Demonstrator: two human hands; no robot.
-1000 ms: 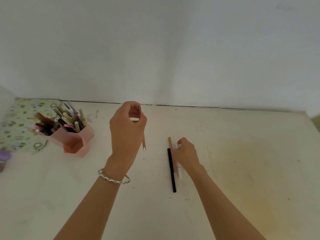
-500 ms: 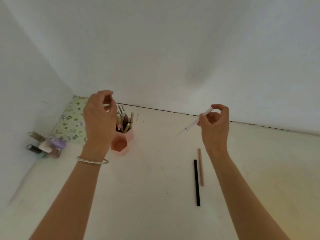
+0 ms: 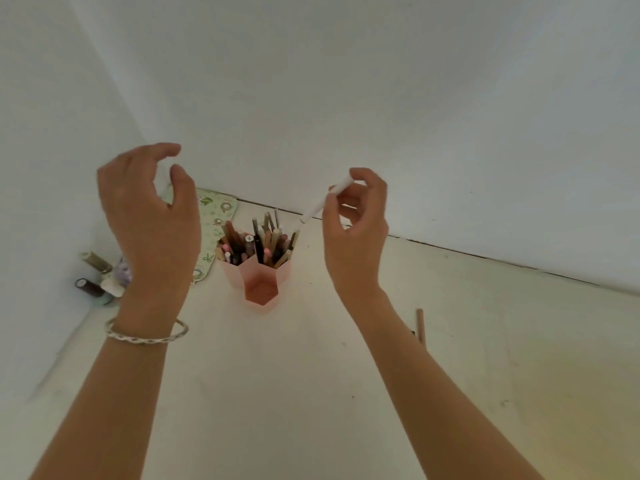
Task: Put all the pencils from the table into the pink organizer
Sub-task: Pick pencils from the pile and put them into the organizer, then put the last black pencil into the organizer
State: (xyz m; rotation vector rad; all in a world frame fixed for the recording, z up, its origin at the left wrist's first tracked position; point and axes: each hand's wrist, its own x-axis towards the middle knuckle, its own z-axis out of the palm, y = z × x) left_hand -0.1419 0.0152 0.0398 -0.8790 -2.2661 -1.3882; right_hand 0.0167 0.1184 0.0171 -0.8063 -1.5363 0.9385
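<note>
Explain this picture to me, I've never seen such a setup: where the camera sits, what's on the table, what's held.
No machine: a person works with bare hands, filmed by a camera worn on the head, looking forward and down. The left hand is open and holds nothing. The right hand pinches a white pencil near the pink organizer, which stands on the table, its rear compartments full of pencils. A tan pencil lies by the right forearm. Small bottles sit at the left.

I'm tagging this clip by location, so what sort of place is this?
Probably a home desk or vanity corner: a pale table set against bare white walls, a pink organizer holding many pencils, and small bottles, perhaps nail polish, near a floral mat.
</note>
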